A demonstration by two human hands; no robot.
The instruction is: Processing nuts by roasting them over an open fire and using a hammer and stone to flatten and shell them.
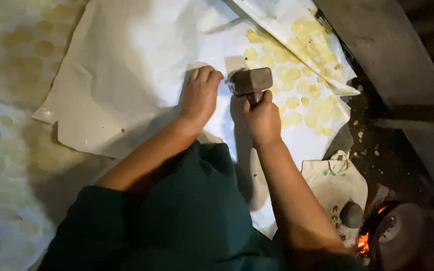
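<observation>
While our right hand [261, 116] gripped the mallet [250, 81] over the white sheet [141, 60], our left hand [200, 94] lay flat, just left of its head. A skewed blow could catch those fingers or perhaps tear the sheet beside the yellow discs [297, 85].

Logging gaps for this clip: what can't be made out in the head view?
- Mallet handle: hidden inside the right hand.
- Anything under the left hand: covered by the palm.
- Round dark thing near the embers: too dim to identify.
- Pale cloth: contents unclear.
</observation>
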